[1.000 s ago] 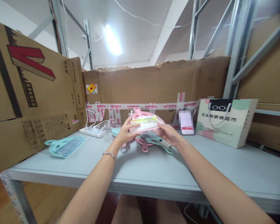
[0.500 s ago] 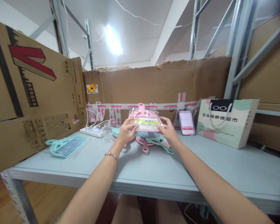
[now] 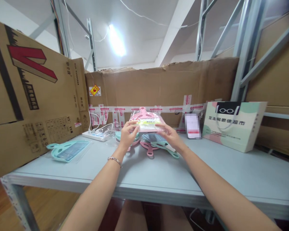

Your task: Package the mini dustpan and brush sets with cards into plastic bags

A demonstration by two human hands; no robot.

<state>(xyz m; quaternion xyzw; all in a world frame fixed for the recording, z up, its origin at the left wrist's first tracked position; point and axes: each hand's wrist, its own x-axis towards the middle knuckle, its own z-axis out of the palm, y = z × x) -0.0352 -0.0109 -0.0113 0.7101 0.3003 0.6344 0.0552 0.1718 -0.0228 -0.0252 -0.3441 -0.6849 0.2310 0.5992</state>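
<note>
Both my hands hold up a pink dustpan set (image 3: 148, 120) in a clear plastic bag with a yellow-green label, above the far middle of the table. My left hand (image 3: 128, 134) pinches its left edge, and a bracelet sits on that wrist. My right hand (image 3: 170, 136) grips the right edge. Under the held set lies a pile of pink and teal dustpan sets (image 3: 156, 146) on the grey table (image 3: 159, 173).
A teal dustpan set (image 3: 68, 150) lies at the left. A white power strip (image 3: 96, 135) sits by the cardboard wall. A phone (image 3: 192, 125) stands upright next to a paper gift bag (image 3: 233, 125). Large cardboard boxes (image 3: 31, 96) line the left and back.
The pink bagged set has been lifted slightly and tilted flatter between my hands, shifting a little left. My hands stay on its two edges.
</note>
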